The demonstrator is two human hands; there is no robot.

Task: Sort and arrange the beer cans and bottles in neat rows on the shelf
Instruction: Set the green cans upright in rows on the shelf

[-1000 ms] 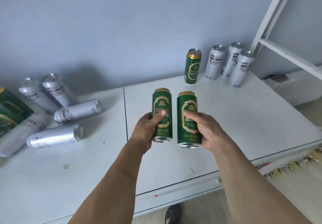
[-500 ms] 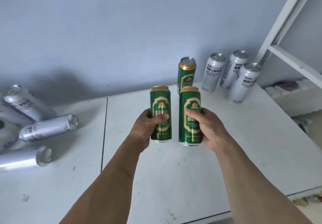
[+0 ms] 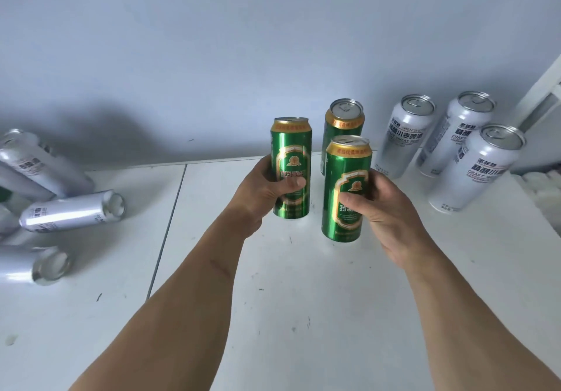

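Observation:
My left hand point(image 3: 267, 190) grips a green beer can point(image 3: 292, 159) upright near the back wall. My right hand point(image 3: 385, 208) grips a second green can point(image 3: 344, 178), upright and just in front of a third green can point(image 3: 343, 126) that stands on the white shelf point(image 3: 303, 299). To the right stand three silver cans in a cluster: one point(image 3: 403, 141) nearest the green can, one point(image 3: 455, 135) behind, one point(image 3: 476, 168) in front. Whether the held cans touch the shelf is unclear.
Several silver cans lie on their sides at the left, among them one point(image 3: 73, 211) and one point(image 3: 33, 264) near the edge of view. A seam point(image 3: 164, 235) splits the shelf surface. A white shelf post point(image 3: 543, 96) rises at the far right.
Both hands have carried their green cans forward toward the back wall. The right can now sits directly in front of the standing green can; the left can is beside it.

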